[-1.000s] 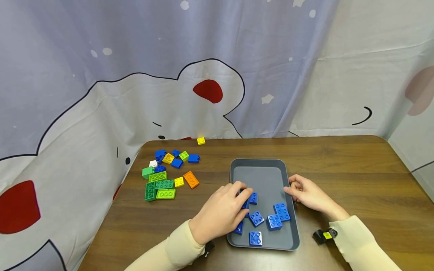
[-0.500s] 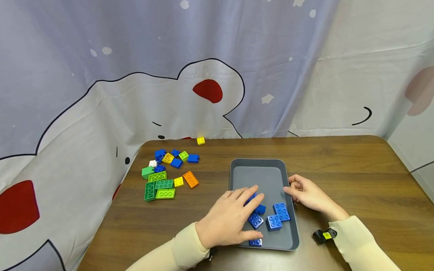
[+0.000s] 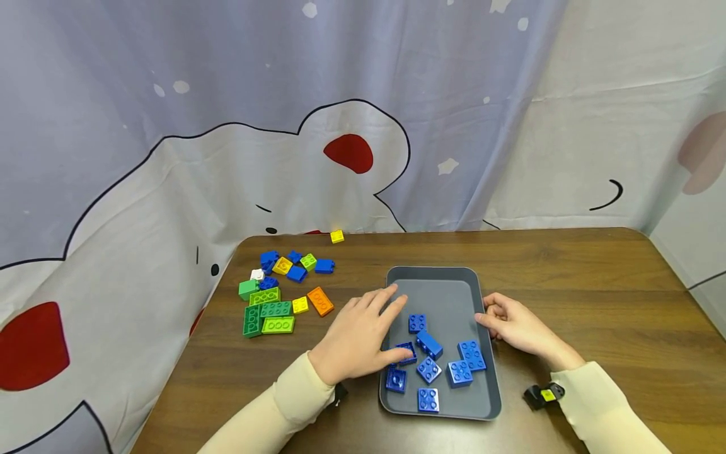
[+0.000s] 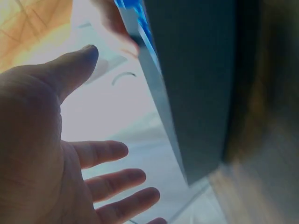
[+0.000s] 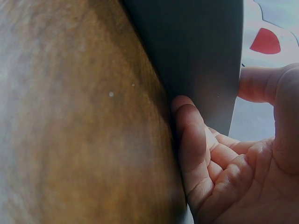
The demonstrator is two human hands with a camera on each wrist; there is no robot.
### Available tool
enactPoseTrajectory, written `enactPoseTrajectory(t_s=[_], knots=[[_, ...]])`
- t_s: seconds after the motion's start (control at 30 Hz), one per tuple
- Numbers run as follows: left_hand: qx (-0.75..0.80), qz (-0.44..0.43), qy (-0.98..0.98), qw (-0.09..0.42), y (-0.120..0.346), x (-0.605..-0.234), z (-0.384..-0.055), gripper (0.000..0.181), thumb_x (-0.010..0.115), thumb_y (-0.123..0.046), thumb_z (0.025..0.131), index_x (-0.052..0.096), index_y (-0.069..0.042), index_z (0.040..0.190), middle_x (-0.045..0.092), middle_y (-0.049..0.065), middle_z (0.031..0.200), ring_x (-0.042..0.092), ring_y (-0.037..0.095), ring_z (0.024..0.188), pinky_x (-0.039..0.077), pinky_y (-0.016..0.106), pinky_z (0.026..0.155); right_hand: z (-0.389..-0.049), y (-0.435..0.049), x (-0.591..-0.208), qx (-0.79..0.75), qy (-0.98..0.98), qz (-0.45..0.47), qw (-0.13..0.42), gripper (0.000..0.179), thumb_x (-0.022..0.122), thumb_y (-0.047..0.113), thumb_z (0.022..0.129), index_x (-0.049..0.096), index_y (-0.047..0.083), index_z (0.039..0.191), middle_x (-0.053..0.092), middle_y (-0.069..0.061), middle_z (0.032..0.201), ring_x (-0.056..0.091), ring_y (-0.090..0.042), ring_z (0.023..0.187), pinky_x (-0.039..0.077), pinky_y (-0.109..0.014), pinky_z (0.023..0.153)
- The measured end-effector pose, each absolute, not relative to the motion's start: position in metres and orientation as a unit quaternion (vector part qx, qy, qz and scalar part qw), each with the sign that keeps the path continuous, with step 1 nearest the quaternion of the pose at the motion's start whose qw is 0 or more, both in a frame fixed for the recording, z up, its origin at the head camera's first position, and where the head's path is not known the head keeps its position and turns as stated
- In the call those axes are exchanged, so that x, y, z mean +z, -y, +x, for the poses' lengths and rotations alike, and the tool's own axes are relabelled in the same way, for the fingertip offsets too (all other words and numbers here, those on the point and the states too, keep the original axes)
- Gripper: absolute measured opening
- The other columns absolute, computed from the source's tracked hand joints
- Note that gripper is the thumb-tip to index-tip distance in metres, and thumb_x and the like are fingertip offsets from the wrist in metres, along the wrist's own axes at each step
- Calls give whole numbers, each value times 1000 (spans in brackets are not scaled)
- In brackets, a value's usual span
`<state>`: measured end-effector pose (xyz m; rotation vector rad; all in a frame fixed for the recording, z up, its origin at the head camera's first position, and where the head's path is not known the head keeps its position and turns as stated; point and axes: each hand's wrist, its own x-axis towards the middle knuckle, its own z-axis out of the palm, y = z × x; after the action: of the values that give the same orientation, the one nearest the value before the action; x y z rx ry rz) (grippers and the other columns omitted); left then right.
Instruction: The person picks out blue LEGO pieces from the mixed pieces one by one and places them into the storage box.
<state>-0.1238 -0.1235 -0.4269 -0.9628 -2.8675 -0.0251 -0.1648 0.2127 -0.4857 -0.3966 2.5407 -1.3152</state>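
Observation:
A dark grey tray lies on the wooden table with several blue toy building bricks in its nearer half. My left hand hovers over the tray's left rim, fingers spread and holding nothing. Its thumb overlaps a hollow-side-up blue brick in the head view; a longer blue brick lies tipped on its side just right of it. With my right hand I grip the tray's right side. In the right wrist view the thumb is at the rim and the curled fingers press the outer wall.
Left of the tray is a loose group of bricks: green, lime, orange, yellow, white and blue. One yellow brick sits at the table's far edge. A patterned curtain hangs behind.
My left hand, earlier in among the blue bricks, has spread its fingers and drawn back to the left. The longer blue brick has shifted right inside the tray. My right hand stays put.

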Motion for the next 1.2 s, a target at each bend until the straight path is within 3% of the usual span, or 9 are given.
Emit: enactPoseTrajectory(t_s=[0.47,1.2], knots=[[-6,-219,974,61,175,-436,-181,82,68,-63,91,49,-14,154,47,15,158,56,38,136,51,60,106,-165,-212,-486,-448,-875,-139,123,43,66,24,101,54,-8,127,58,-2,72,54,-9,61,45,-25,57],[35,-96,995,-12,218,-461,-235,56,65,-35,101,52,-12,150,52,18,150,57,39,132,52,58,103,-165,-213,-487,-454,-871,-138,123,45,66,24,101,53,-9,128,58,-2,72,54,-10,61,46,-25,57]])
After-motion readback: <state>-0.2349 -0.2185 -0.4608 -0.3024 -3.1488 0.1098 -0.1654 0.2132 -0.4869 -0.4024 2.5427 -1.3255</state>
